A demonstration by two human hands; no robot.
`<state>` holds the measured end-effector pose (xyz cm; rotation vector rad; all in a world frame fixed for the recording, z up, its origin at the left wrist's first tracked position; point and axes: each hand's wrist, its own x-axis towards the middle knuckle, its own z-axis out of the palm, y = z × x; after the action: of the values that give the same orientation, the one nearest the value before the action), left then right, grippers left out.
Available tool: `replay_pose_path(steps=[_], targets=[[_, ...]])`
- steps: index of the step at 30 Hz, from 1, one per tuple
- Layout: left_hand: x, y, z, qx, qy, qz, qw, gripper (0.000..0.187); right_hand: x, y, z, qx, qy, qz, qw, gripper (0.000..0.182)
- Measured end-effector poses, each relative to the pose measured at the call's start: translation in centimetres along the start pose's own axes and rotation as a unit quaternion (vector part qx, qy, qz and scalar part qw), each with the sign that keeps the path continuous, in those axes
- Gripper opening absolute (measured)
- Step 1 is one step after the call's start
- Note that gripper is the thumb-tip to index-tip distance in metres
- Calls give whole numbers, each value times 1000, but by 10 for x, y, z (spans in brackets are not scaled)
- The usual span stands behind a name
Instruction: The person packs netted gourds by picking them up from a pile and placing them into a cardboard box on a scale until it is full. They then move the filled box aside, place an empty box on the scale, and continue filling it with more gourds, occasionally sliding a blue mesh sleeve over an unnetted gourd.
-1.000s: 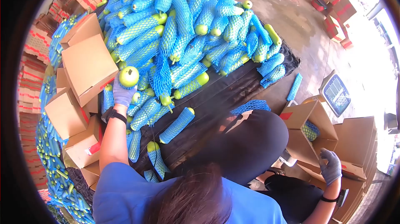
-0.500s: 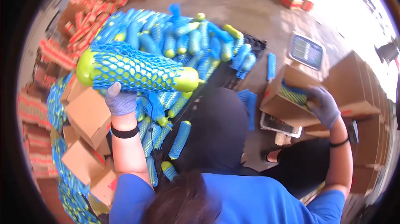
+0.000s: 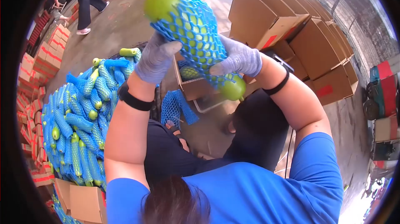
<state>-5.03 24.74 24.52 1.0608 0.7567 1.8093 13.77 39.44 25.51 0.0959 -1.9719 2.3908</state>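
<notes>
Both gloved hands hold up one large green gourd (image 3: 196,32) wrapped in a blue foam net. My left hand (image 3: 156,57) grips its left side, below the bare upper end. Around the lower part, near the stem end, my right hand (image 3: 239,56) is closed. Beneath the gourd stands an open cardboard box (image 3: 195,90), partly hidden, with a netted gourd (image 3: 189,72) inside. Loose blue net sleeves (image 3: 177,106) lie on the floor by my feet.
A big pile of netted gourds (image 3: 79,128) fills the left. Empty open cartons (image 3: 266,16) stand in rows at the right. Red-striped boxes (image 3: 52,55) are stacked far left. A person in dark trousers (image 3: 83,5) is at the upper left. An open carton (image 3: 85,203) sits lower left.
The view has swung right. My right hand has left the box and now holds the gourd too. The gourd has turned from level to a steep slant.
</notes>
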Motion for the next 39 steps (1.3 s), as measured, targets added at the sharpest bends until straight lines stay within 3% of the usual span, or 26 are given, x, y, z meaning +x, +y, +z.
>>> replay_pose_path(steps=[1,2,3,4,5,6,8,9,11,15,16,17,19,21,22,23,25,26,28,29,31,32,33,34,37,39], targets=[[5,-9,-8,120,24,48,991,73,1,0,-12,-93,47,-17,994,90],[2,-24,-53,284,28,8,958,78,0,-6,-25,-176,113,28,977,86],[0,-34,-84,278,29,4,960,78,4,-11,-44,-363,145,67,918,85],[-3,-43,-108,374,97,-188,903,79,11,-17,-58,-479,139,102,861,86],[-4,-52,-121,452,158,-370,796,81,18,-20,-68,-587,127,133,789,86],[-3,-60,-122,447,156,-373,798,81,26,-18,-74,-586,126,140,788,86],[-5,-77,-121,269,211,-558,756,83,47,-8,-76,-715,13,317,624,84],[-5,-89,-109,321,215,-562,731,70,56,0,-77,-714,12,319,623,84],[1,-98,-102,334,140,-610,704,57,71,22,-81,-696,-107,433,562,83],[5,-129,-128,318,98,-613,716,51,84,70,-75,-674,-156,442,571,84],[11,-129,-135,557,-234,-520,604,35,83,85,-76,-659,-156,422,602,88],[15,-128,-141,691,-522,-326,380,22,82,98,-80,-644,-155,401,633,91],[-2,-134,-168,707,-503,-265,421,15,73,123,-95,-634,-152,407,639,91],[-23,-173,-203,493,-220,-457,707,13,62,146,-109,-627,-143,324,694,90],[-20,-162,-189,510,-239,-457,688,13,61,150,-108,-623,-145,330,694,90],[-44,-202,-235,416,-181,-466,760,15,65,156,-104,-598,-155,374,691,89],[-37,-193,-219,440,-181,-479,738,18,66,163,-102,-571,-161,423,685,88],[-28,-188,-214,440,-184,-473,740,18,67,163,-106,-572,-169,397,698,92],[-25,-174,-200,554,-243,-449,658,36,61,166,-108,-565,-181,376,712,97],[-23,-162,-188,550,-246,-451,659,36,58,165,-110,-564,-186,349,725,102],[3,-116,-134,702,-428,-304,481,28,58,145,-122,-529,-155,346,759,109],[-17,-152,-180,582,-299,-401,641,17,59,128,-131,-488,-119,370,782,111],[-36,-188,-226,422,-152,-475,757,16,63,116,-153,-392,-66,361,844,94],[-10,-127,-131,281,137,-575,756,17,63,115,-180,-404,-39,286,868,63],[-13,-131,-136,312,88,-569,756,19,51,61,-195,-305,69,329,891,39],[-16,-136,-142,336,37,-563,754,19,38,60,-199,-356,88,348,863,40]])
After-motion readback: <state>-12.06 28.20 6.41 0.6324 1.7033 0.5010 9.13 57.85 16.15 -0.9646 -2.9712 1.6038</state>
